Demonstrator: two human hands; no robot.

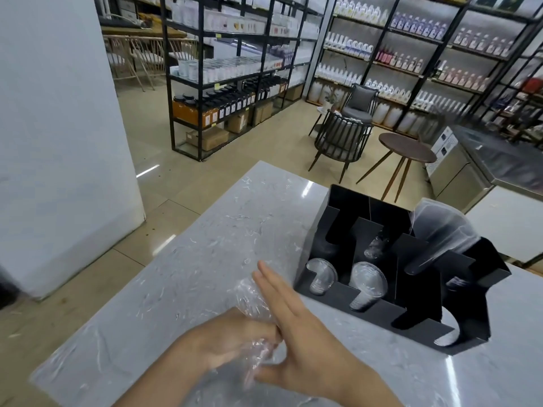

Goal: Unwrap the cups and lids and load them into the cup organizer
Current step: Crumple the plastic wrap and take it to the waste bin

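A black cup organizer (379, 314) stands on the grey marble table (182, 259) to the right of my hands. Clear domed lids (369, 279) fill two front slots, and a stack of clear cups (440, 233) leans in a back right slot. A crumpled clear plastic wrapper (249, 298) lies between my hands near the table's front. My left hand (229, 339) is closed on the wrapper. My right hand (296, 333) presses against it with straight fingers and the thumb under the plastic.
Beyond the table's far edge the tiled floor drops away. Black shelving racks (229, 69) with bottles and jars, two chairs (338, 139) and a small round table (407, 151) stand further back. A white wall panel (58, 127) is at the left, a steel counter (484, 163) at the right.
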